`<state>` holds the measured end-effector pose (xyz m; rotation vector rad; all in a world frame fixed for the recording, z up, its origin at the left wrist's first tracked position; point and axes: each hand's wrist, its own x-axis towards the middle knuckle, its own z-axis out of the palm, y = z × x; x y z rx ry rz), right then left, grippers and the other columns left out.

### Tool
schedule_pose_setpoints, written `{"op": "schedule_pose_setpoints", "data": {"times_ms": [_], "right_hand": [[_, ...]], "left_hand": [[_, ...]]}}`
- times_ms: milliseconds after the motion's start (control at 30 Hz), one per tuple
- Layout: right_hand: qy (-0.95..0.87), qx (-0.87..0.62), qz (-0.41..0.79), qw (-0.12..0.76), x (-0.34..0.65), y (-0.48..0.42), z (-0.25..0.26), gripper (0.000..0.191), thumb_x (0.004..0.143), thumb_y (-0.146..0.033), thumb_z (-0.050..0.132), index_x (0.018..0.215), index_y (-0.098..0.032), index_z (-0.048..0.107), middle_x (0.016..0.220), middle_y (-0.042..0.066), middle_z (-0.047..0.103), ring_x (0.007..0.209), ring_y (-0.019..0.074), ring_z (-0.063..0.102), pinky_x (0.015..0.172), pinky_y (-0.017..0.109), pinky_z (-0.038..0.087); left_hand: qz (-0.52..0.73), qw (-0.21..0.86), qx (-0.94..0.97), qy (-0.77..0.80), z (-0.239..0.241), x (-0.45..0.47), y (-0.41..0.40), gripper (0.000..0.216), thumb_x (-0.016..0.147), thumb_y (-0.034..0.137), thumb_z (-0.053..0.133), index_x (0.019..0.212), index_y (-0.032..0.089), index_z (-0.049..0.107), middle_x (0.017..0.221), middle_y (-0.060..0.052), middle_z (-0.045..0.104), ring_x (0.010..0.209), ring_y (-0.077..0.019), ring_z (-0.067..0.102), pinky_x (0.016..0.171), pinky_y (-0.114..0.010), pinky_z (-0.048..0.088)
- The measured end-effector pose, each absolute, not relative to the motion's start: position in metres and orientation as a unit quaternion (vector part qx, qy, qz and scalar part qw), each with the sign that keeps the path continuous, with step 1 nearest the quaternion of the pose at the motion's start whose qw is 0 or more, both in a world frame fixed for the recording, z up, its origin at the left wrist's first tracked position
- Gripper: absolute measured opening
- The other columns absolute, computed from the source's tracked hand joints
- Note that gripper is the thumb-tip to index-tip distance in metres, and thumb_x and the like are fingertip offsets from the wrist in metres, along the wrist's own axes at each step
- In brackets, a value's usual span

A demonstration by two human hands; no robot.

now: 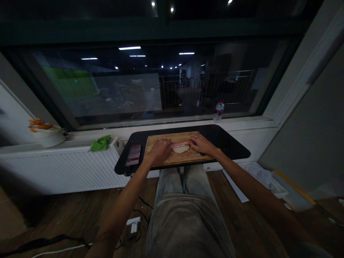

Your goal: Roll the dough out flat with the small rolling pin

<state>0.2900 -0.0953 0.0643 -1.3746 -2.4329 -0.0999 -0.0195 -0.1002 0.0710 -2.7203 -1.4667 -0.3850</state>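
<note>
On a small black table (231, 141) lies a wooden board (161, 138). A flat pale round of dough (181, 149) rests on the board. Across its top lies a reddish rolling pin (179, 144). My left hand (159, 150) presses on the pin's left end with fingers curled over it. My right hand (202, 144) covers the pin's right end the same way. Both arms reach forward over my lap.
A phone (133, 154) lies on the table's left part. A water bottle (218, 111) stands on the window sill behind. A green cloth (100, 143) and a white bowl (48, 138) sit on the radiator at left. Cables and a charger (133, 224) lie on the wood floor.
</note>
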Motion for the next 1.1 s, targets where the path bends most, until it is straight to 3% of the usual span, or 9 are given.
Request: {"op": "schedule_pose_setpoints", "data": {"times_ms": [200, 433, 567, 667, 767, 900, 1100], "right_hand": [[-0.886, -0.427, -0.047, 0.177, 0.301, -0.094, 0.060, 0.049, 0.106, -0.022, 0.062, 0.154, -0.018, 0.072, 0.145, 0.018, 0.075, 0.142, 0.0332, 0.065, 0.126, 0.052, 0.048], [-0.876, -0.456, -0.046, 0.151, 0.320, -0.091, 0.067, 0.051, 0.106, -0.024, 0.062, 0.156, -0.022, 0.071, 0.151, 0.016, 0.072, 0.147, 0.0331, 0.062, 0.124, 0.051, 0.051], [-0.867, -0.471, -0.041, 0.160, 0.321, -0.091, 0.071, 0.065, 0.107, -0.031, 0.065, 0.170, -0.018, 0.057, 0.165, 0.018, 0.065, 0.156, 0.0338, 0.057, 0.130, 0.051, 0.046], [-0.862, -0.472, -0.023, 0.181, 0.312, -0.085, 0.076, 0.063, 0.116, -0.043, 0.053, 0.175, -0.020, 0.049, 0.169, 0.016, 0.063, 0.155, 0.0316, 0.059, 0.130, 0.049, 0.046], [-0.853, -0.493, -0.023, 0.169, 0.297, -0.075, 0.079, 0.057, 0.121, -0.045, 0.039, 0.170, -0.021, 0.056, 0.165, 0.014, 0.066, 0.155, 0.0299, 0.058, 0.129, 0.048, 0.046], [-0.849, -0.514, -0.039, 0.116, 0.276, -0.065, 0.078, 0.052, 0.123, -0.040, 0.035, 0.159, -0.021, 0.067, 0.157, 0.013, 0.071, 0.147, 0.0270, 0.063, 0.124, 0.041, 0.048], [-0.804, -0.589, -0.057, 0.055, 0.264, -0.061, 0.080, 0.054, 0.122, -0.046, 0.036, 0.163, -0.027, 0.065, 0.158, 0.014, 0.070, 0.144, 0.0327, 0.060, 0.123, 0.050, 0.045]], "left_hand": [[-0.163, -0.034, -0.883, -0.440, 0.063, -0.029, -0.095, 0.032, 0.113, 0.042, 0.063, 0.136, 0.022, 0.071, 0.131, -0.013, 0.081, 0.122, -0.0307, 0.076, 0.102, -0.038, 0.058], [-0.185, -0.022, -0.872, -0.452, 0.066, -0.006, -0.090, 0.022, 0.108, 0.033, 0.069, 0.124, 0.020, 0.074, 0.128, -0.016, 0.079, 0.123, -0.0322, 0.074, 0.104, -0.040, 0.058], [-0.193, -0.039, -0.876, -0.441, 0.062, 0.002, -0.089, 0.019, 0.106, 0.028, 0.069, 0.123, 0.019, 0.072, 0.128, -0.015, 0.078, 0.121, -0.0305, 0.073, 0.105, -0.039, 0.058], [-0.175, -0.039, -0.880, -0.439, 0.063, 0.003, -0.085, 0.026, 0.104, 0.029, 0.073, 0.127, 0.020, 0.070, 0.131, -0.015, 0.077, 0.122, -0.0306, 0.072, 0.105, -0.038, 0.057], [-0.146, -0.044, -0.879, -0.453, 0.068, 0.007, -0.079, 0.034, 0.101, 0.038, 0.078, 0.129, 0.019, 0.070, 0.129, -0.013, 0.077, 0.117, -0.0303, 0.073, 0.102, -0.037, 0.058], [-0.126, -0.041, -0.859, -0.495, 0.072, 0.017, -0.077, 0.040, 0.113, 0.050, 0.060, 0.132, 0.017, 0.070, 0.131, -0.015, 0.076, 0.121, -0.0319, 0.071, 0.107, -0.041, 0.056], [-0.098, 0.059, -0.839, -0.532, 0.070, 0.032, -0.083, 0.044, 0.118, 0.033, 0.044, 0.157, 0.022, 0.059, 0.162, -0.020, 0.059, 0.146, -0.0396, 0.056, 0.122, -0.061, 0.045]]}}
